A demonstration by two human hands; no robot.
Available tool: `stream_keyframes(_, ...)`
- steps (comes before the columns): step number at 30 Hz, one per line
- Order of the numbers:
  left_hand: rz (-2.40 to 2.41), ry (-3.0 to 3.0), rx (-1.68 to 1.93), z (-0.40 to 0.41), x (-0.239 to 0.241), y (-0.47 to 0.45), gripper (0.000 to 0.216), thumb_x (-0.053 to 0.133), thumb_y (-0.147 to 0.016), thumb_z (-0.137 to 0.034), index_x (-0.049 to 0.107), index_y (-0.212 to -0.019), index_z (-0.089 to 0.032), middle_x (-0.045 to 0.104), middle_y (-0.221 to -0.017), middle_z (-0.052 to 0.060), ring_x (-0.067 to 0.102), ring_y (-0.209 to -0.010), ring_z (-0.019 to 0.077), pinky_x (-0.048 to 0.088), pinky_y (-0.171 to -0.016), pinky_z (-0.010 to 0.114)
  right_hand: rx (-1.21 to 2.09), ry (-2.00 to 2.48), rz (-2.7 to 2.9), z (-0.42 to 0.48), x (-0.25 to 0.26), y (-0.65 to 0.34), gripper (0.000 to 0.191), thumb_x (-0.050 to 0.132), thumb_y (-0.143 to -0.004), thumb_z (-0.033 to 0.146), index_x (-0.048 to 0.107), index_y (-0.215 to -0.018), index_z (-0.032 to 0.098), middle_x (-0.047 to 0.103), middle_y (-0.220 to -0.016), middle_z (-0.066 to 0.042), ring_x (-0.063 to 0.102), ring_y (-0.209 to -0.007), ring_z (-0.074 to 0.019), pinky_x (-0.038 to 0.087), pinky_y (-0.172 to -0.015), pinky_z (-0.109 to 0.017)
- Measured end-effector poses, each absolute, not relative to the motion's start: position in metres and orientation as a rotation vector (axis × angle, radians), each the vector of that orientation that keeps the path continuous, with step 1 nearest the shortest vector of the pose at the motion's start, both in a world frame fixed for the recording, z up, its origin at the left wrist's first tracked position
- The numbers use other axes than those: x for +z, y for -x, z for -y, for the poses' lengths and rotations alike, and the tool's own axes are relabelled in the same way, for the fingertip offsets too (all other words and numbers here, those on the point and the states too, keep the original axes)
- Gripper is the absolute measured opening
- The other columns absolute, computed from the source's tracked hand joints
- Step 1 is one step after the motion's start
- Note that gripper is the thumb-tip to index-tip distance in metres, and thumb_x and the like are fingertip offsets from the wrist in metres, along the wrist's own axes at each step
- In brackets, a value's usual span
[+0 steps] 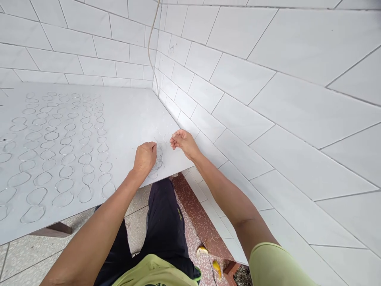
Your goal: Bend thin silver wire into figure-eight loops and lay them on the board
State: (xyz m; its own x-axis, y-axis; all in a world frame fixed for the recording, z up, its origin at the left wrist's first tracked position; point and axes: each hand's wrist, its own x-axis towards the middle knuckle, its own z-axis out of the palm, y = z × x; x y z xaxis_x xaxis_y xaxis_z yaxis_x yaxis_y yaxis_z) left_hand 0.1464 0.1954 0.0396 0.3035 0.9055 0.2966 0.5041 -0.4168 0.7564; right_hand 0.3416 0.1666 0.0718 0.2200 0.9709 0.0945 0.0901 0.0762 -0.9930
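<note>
My left hand (145, 157) is closed in a fist over a tangled bundle of thin wire (157, 161) lying near the front edge of the white tabletop (131, 115). My right hand (182, 141) is just to the right of it, with its fingers pinched on a fine strand of the same wire (164, 136) that runs up from the bundle. Both hands sit close to the corner where the table meets the tiled wall.
Several rows of bent wire loops (59, 147) cover the left half of the tabletop. White tiled walls (268, 99) close in behind and on the right. A thin cable (150, 43) hangs down the corner. Below the table edge are my legs and a speckled floor (196, 222).
</note>
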Motion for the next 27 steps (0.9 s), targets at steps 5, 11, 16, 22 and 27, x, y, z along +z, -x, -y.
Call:
stream_keyframes(5,-1.295,-1.943,0.974,-0.208,0.036,-0.15,0.026,0.055,-0.092,-0.022,0.072,-0.073,-0.018,0.066,-0.062,0.006,0.063,-0.062,0.0201,0.048,-0.061,0.032,0.726,1.457,1.035,-0.162,0.077,-0.375,0.019,0.071,-0.09,0.028,0.054,-0.084,0.021,0.07,-0.078,-0.001,0.062,-0.061,-0.0122,0.051,-0.058,-0.027)
stream_keyframes(11,-1.342,-1.893,1.049,-0.214,0.054,-0.163,0.026,0.068,-0.084,-0.026,0.077,-0.105,-0.013,0.076,-0.104,0.018,0.072,-0.093,0.03,0.055,-0.076,0.037,0.675,1.36,0.974,-0.142,0.094,-0.382,0.02,0.067,-0.092,0.036,0.054,-0.085,0.021,0.068,-0.083,-0.002,0.064,-0.066,-0.0131,0.053,-0.061,-0.029)
stream_keyframes(16,-1.149,-1.818,1.02,-0.177,0.078,-0.159,0.047,0.063,-0.096,-0.043,0.07,-0.131,-0.013,0.074,-0.122,0.017,0.073,-0.08,0.0223,0.058,-0.076,0.037,0.857,1.048,0.875,-0.124,0.089,-0.341,0.031,0.08,-0.084,0.041,0.056,-0.086,0.022,0.07,-0.085,-0.003,0.067,-0.072,-0.0163,0.054,-0.063,-0.031)
stream_keyframes(22,-0.815,-1.318,1.052,-0.146,0.083,-0.136,0.052,0.069,-0.095,-0.038,0.063,-0.14,-0.013,0.074,-0.111,0.012,0.069,-0.062,0.0124,0.056,-0.056,0.027,1.061,0.912,0.812,-0.109,0.066,-0.281,0.029,0.081,-0.083,0.041,0.059,-0.086,0.023,0.07,-0.087,-0.002,0.066,-0.073,-0.0161,0.053,-0.065,-0.031)
stream_keyframes(27,-0.8,-1.201,1.084,-0.144,0.068,-0.112,0.04,0.069,-0.094,-0.036,0.072,-0.125,-0.012,0.075,-0.09,0.005,0.067,-0.055,0.0114,0.061,-0.061,0.032,1.174,0.883,0.786,-0.105,0.052,-0.256,0.027,0.081,-0.083,0.04,0.061,-0.084,0.023,0.07,-0.088,-0.002,0.066,-0.074,-0.017,0.051,-0.063,-0.03)
